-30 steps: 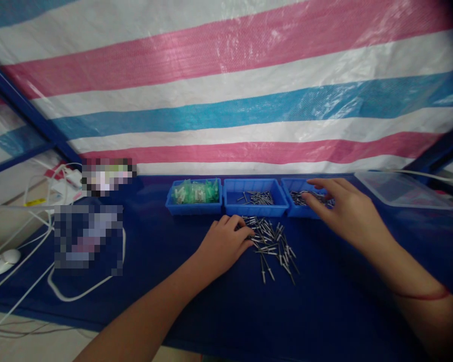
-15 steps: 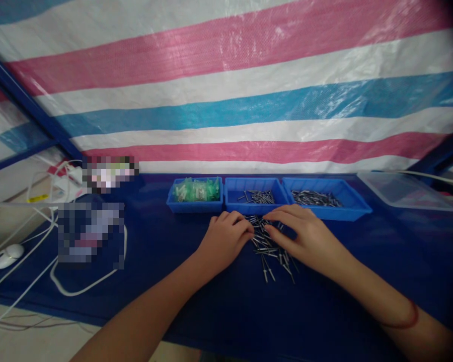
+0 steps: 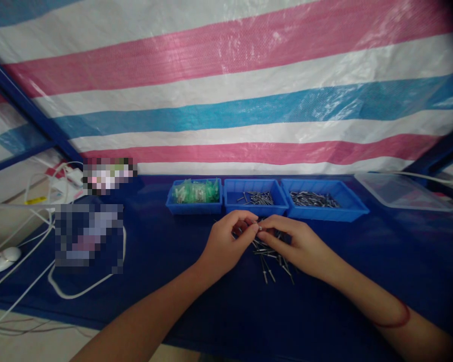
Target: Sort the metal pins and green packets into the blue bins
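Observation:
A loose pile of small metal pins (image 3: 274, 259) lies on the dark blue table. My left hand (image 3: 226, 244) and my right hand (image 3: 296, 241) meet just above the pile, fingertips touching. Both are pinched together around one small metal pin (image 3: 259, 228) held between them. Behind the hands stand three blue bins: the left bin (image 3: 195, 197) holds green plastic parts, the middle bin (image 3: 255, 197) a few pins, the right bin (image 3: 324, 200) a layer of pins.
A clear plastic lid or tray (image 3: 402, 193) lies at the back right. White cables (image 3: 79, 286) and a white mouse (image 3: 3, 259) sit at the left. A striped tarp (image 3: 226, 90) hangs behind the table.
My right hand came back from the right bin to the pile, then lifted to meet my left hand. Both hands now pinch a pin between them above the pile.

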The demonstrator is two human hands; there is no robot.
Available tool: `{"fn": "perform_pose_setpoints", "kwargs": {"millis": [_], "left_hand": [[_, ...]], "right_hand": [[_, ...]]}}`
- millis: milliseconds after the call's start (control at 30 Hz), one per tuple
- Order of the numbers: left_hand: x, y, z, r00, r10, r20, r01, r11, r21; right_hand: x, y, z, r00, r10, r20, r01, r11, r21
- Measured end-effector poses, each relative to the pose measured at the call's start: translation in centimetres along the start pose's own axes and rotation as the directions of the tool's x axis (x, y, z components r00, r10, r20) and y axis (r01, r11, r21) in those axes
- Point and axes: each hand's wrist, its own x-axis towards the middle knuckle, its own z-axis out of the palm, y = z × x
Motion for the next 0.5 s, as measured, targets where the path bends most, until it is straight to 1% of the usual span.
{"fn": "perform_pose_setpoints", "kwargs": {"millis": [100, 233, 400, 500], "left_hand": [[-0.02, 0.11, 0.10, 0.999, -0.019, -0.038, 0.016, 0.997, -0.077], [0.04, 0.00, 0.12, 0.998, -0.048, -0.042, 0.041, 0.989, -0.139], [0.03, -0.26, 0.19, 0.997, -0.071, -0.018, 0.066, 0.973, -0.219], [0.01, -0.10, 0.13, 0.998, -0.062, 0.007, 0.062, 0.971, -0.230]], "right_hand": [[0.05, -0.09, -0.12, 1.000, 0.006, 0.031, -0.007, 0.999, 0.039], [-0.01, -0.31, -0.45, 0.999, 0.038, 0.026, -0.040, 0.996, 0.082], [0.00, -0.63, -0.83, 0.998, 0.063, 0.032, -0.068, 0.984, 0.167], [0.00, -0.62, -0.77, 0.996, 0.081, 0.026, -0.085, 0.976, 0.200]]}}
